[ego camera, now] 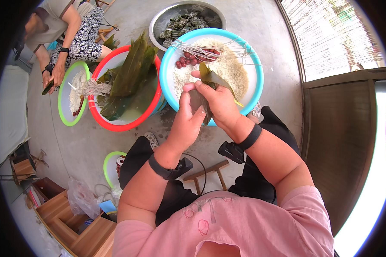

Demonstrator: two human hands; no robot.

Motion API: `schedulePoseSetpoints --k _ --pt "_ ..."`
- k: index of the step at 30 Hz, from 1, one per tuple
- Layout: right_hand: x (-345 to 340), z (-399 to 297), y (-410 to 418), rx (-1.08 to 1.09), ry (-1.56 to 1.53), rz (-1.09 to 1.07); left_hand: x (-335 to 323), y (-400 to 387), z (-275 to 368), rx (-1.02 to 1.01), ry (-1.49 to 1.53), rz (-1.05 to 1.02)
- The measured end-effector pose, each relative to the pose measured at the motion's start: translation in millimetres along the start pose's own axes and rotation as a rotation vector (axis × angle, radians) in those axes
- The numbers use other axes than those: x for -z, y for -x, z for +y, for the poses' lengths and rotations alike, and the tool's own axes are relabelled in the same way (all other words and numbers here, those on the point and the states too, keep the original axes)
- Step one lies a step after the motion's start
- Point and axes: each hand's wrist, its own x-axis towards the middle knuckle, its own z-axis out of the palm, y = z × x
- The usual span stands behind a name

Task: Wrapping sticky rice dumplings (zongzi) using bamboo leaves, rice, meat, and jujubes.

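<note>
Both my hands are over the near edge of a blue-rimmed basin (259,77). My left hand (188,123) and my right hand (220,102) hold folded green bamboo leaves (203,104) between them; one leaf's tip sticks out past the right fingers. Inside the basin lie white rice grains (241,77), red dates (188,60) and a bundle of white strings (212,51) across the far side. A red-rimmed basin (124,128) at the left holds long wet leaves (128,74) in cloudy water, with strings (98,87) over its rim.
A metal bowl (223,19) of tied leaf-wrapped parcels (183,25) stands beyond. At upper left, a seated person (64,32) holds a leaf by a green-rimmed basin (62,112) of rice and dates. Another green-rimmed basin (106,167), a wooden stool (209,172) and wooden shelving (64,221) are lower down.
</note>
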Motion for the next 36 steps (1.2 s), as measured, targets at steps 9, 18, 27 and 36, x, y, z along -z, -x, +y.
schedulePoseSetpoints --k 9,18,27,36 --pt "-7.6 6.8 -1.2 0.05 -0.014 0.104 -16.8 3.7 11.9 0.031 -0.13 0.153" --pt "2.2 4.4 -1.4 -0.072 -0.047 0.075 -1.8 2.3 -5.1 0.188 0.02 0.152" --pt "39.1 -33.5 -9.9 -0.074 0.2 -0.202 9.4 5.7 24.5 0.351 0.371 0.133" --pt "52.9 -68.7 -17.7 0.02 0.483 -0.27 14.1 8.5 26.4 0.45 0.353 0.065"
